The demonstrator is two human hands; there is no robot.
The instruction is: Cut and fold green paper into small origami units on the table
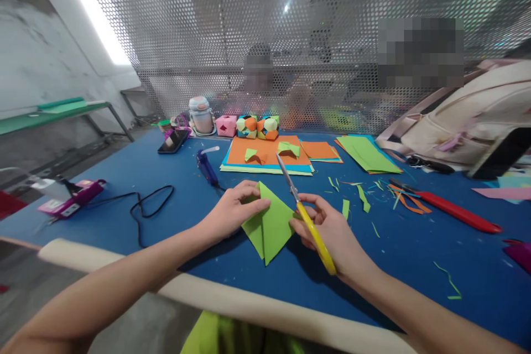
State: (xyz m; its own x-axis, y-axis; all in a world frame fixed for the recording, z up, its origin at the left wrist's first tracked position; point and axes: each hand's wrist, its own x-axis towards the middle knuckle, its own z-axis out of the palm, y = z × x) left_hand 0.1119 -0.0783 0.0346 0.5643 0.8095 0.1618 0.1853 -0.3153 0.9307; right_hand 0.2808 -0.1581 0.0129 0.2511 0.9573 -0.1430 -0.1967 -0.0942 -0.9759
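Count on my blue tabletop (124,166): one folded sheet of lime-green paper (274,227), one pair of metal scissors with yellow handles (313,229), two multicoloured woven-paper cubes (268,127), one pink paper cube (226,126), one dark-blue glue gun (206,167), one long red-handled tool (460,211), two small folded paper pieces (289,149) on the orange-topped paper stack (265,144). Thin paper offcuts (364,199) to the right, too many small ones to count. Folded sheet sits between my two hands, open edges toward me. Left hand (232,207) has it pinched at the upper-left edge, thumb on top, fingers behind. Right hand (326,229) is closed round the scissors, fingertips at the sheet's right corner; can't tell if they grip it. Scissor blades point away from me, together.
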